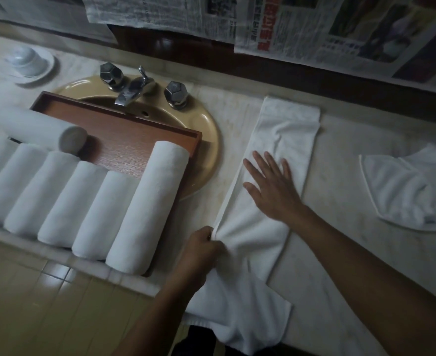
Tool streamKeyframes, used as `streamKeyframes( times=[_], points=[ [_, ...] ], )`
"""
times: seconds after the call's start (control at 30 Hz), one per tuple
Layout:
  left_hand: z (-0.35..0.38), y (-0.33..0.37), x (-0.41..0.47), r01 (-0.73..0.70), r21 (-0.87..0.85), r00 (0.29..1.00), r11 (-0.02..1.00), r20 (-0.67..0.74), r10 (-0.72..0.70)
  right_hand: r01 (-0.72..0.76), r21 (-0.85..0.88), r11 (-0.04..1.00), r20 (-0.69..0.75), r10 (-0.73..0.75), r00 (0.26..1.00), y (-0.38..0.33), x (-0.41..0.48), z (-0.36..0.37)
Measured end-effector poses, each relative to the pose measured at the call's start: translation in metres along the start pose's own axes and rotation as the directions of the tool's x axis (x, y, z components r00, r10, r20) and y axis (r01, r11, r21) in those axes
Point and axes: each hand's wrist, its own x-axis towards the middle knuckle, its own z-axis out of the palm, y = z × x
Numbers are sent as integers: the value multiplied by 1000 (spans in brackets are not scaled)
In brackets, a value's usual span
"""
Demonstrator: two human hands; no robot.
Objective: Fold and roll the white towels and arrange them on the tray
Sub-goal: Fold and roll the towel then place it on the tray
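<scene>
A long white towel, folded into a narrow strip, lies on the pale counter and hangs over its near edge. My right hand presses flat on the strip's middle with straight, spread fingers. My left hand pinches the strip's left edge near the counter front. A wooden tray sits over the sink and carries several rolled white towels side by side, with one more roll lying across behind them.
A tan sink with a chrome tap lies under the tray. Loose white towels are heaped at the right. An upturned cup on a saucer stands far left. Newspaper sheets cover the wall behind.
</scene>
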Motion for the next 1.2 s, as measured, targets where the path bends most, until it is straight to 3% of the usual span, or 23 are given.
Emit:
streamKeyframes(
  times=[0.07,0.17,0.27,0.37,0.6,0.73,0.9,1.03,1.1,1.17,1.2],
  points=[
    [5,0,0,115,-181,993,977,38,-110,1,6,1000,2,-1,1000,1,0,0],
    [12,-5,0,89,-134,995,987,-24,-93,3,1,1000,5,-3,1000,1,0,-1],
    [18,-7,1,-61,152,991,987,-106,78,1,7,1000,7,-1,1000,1,0,-1],
    [15,-14,3,-143,431,940,891,-222,258,1,-2,1000,-4,-1,1000,2,0,0],
    [-6,-33,6,-121,565,944,816,-188,270,-45,9,999,-11,45,999,-7,-1,-5],
    [-10,-32,10,-134,514,956,847,-157,246,18,62,998,-107,-11,994,-45,-30,-11],
    [-18,-32,4,-113,424,988,898,-44,145,29,50,998,-8,-29,1000,-51,-54,3],
    [-30,-44,-7,-194,586,980,787,141,137,47,37,998,23,-48,999,-43,-41,1],
    [-36,-52,-13,-261,442,953,858,260,156,57,12,998,19,-57,998,-38,-39,1],
    [-42,-57,-24,-174,143,919,974,379,108,61,-5,998,24,-61,998,-34,-37,0],
    [-45,-61,-29,-126,83,915,988,396,84,59,-10,998,17,-59,998,-34,-36,0]
  ],
)
